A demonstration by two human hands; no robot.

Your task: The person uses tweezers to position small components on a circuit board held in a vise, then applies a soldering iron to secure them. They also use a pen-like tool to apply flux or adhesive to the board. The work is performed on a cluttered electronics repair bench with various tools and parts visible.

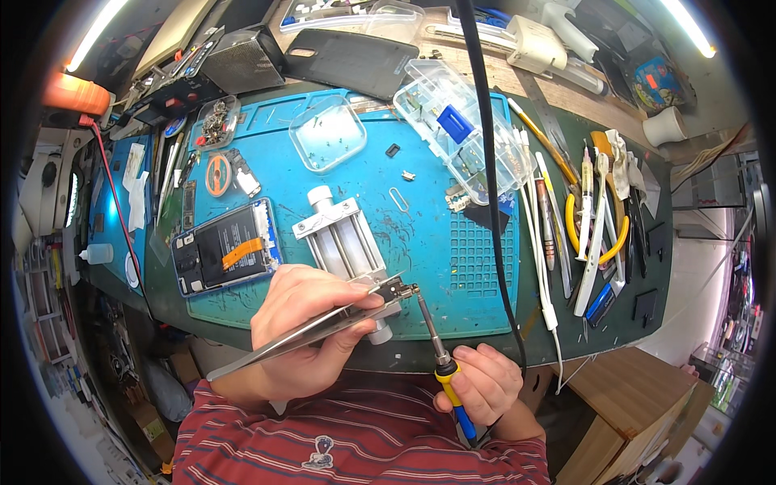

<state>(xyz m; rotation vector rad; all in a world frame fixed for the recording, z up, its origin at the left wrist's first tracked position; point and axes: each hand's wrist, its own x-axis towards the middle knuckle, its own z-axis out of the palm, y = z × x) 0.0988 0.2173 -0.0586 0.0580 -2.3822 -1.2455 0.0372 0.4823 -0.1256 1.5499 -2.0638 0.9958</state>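
In my left hand is a pair of metal tweezers, pinched between thumb and fingers. Their tips grip a small dark part with metal bits, possibly a tiny circuit board. My right hand is closed around the yellow and blue handle of a soldering iron. The iron's tip points up and meets, or nearly meets, the right end of the small part. Just beyond my left hand a metal clamp holder lies on the blue work mat, partly hidden by the fingers.
An opened phone lies left of the holder. A clear lid and a divided plastic box sit farther back. Several tools, including yellow-handled pliers, line the right side. A black cable hangs across the view.
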